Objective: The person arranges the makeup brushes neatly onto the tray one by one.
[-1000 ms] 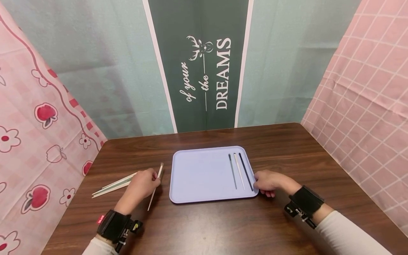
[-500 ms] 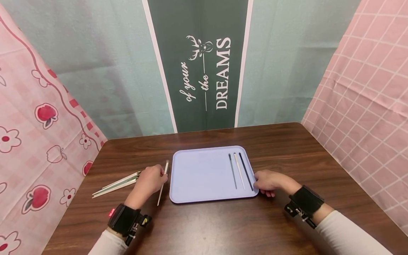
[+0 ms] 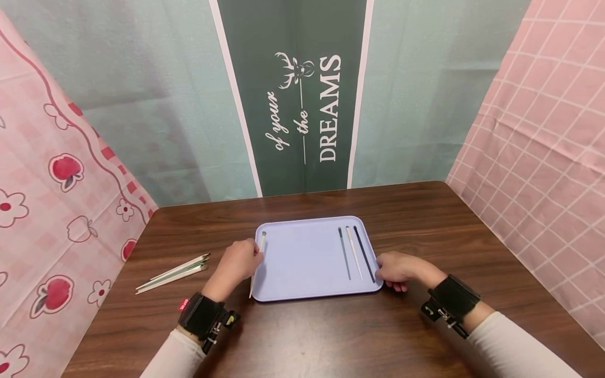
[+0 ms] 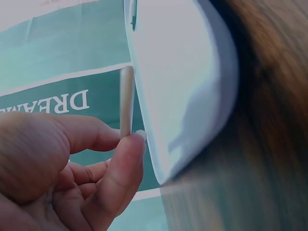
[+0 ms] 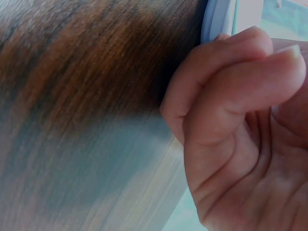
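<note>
In the head view my left hand [image 3: 238, 259] pinches a thin pale brush [image 3: 262, 240] over the tray's left rim. Its bristle end points away from me, and its thin tail shows below the hand. The left wrist view shows the brush [image 4: 126, 98] between thumb and forefinger. My right hand [image 3: 396, 269] holds the right edge of the lilac tray [image 3: 302, 262] near its front corner; the pinch itself is hidden. Inside the tray's right side lie a grey-green brush [image 3: 345, 254], a white brush [image 3: 354, 253] and a black brush [image 3: 364, 255], side by side.
A loose pile of white and green brushes [image 3: 172, 273] lies on the wooden table [image 3: 302, 336] left of the tray. Curtains hang at both sides and behind, including a green panel [image 3: 295, 105] with lettering.
My left hand has moved right with the pale brush, from the table beside the tray to above its left rim. The right hand and the tray have stayed put.
</note>
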`<state>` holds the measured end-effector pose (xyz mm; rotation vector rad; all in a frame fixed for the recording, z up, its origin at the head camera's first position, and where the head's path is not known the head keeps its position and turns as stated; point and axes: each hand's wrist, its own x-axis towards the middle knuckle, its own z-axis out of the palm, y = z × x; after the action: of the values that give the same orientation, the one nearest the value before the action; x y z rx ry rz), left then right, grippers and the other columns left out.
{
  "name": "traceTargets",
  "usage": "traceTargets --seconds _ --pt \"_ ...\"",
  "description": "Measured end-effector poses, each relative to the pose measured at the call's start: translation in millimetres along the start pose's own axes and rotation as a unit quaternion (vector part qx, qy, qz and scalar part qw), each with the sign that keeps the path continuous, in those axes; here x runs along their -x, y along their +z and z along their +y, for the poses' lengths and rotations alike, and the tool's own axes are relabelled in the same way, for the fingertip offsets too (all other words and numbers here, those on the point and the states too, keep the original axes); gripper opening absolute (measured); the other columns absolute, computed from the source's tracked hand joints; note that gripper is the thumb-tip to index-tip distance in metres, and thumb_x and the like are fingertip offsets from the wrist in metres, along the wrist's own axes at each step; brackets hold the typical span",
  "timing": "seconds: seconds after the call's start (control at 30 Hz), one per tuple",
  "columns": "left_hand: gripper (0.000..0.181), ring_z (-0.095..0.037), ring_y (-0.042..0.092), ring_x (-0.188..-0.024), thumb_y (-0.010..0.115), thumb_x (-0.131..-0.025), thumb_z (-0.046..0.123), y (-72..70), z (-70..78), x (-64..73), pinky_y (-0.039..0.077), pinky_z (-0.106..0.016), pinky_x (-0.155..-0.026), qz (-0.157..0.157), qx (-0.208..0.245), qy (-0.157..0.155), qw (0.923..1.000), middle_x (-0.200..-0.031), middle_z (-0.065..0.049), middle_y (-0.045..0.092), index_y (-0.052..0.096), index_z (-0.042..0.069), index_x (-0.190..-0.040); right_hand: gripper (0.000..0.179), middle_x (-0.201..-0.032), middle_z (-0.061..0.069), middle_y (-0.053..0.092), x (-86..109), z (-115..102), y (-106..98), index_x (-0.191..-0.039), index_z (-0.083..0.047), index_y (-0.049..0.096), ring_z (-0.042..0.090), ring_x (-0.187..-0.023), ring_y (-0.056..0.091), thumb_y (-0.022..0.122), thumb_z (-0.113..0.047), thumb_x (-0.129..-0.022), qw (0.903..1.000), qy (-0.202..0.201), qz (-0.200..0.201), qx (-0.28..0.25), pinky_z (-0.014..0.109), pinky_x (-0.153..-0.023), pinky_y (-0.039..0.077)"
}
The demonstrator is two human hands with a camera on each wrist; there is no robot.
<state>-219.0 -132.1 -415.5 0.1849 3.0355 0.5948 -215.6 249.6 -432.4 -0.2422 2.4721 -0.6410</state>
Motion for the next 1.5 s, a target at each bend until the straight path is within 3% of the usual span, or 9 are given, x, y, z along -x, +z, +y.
traceTargets --seconds 0.37,1.03,1.5 --pt "0.019 -0.015 0.056 -0.054 0.064 -0.093 0.014 5.8 18.4 -8.6 0.041 -0.028 -0.052 -0.021 0.03 -0.006 0.9993 -0.058 0.001 0.059 0.062 0.01 -0.075 0.009 -0.057 0.004 0.055 0.6 -2 0 -0.075 -0.005 0.052 0.009 -0.039 0.049 0.052 -0.002 -0.083 1.0 -0.003 -0.001 -0.003 0.022 -0.039 0.043" --pt "0.036 -0.015 0.051 -0.051 0.064 -0.09 0.014 16.8 48.9 -27.1 0.036 -0.027 -0.051 -0.018 0.004 0.034 0.9992 -0.046 0.006 0.05 0.055 0.013 -0.055 0.009 -0.058 0.004 0.056 -1.3 -1 0 -0.075 -0.005 0.052 0.009 -0.039 0.05 0.052 -0.002 -0.084 1.0 -0.001 -0.002 0.0 0.022 -0.038 0.043" --pt "0.036 -0.014 0.053 -0.046 0.062 -0.09 0.012 27.4 77.2 -38.5 0.036 -0.025 -0.05 -0.045 0.022 0.05 0.9975 -0.043 0.006 0.054 0.063 0.013 -0.054 0.008 -0.058 0.004 0.055 -0.1 -2 0 -0.076 -0.005 0.052 0.009 -0.039 0.049 0.051 -0.002 -0.084 1.0 0.0 -0.001 -0.001 0.023 -0.039 0.044"
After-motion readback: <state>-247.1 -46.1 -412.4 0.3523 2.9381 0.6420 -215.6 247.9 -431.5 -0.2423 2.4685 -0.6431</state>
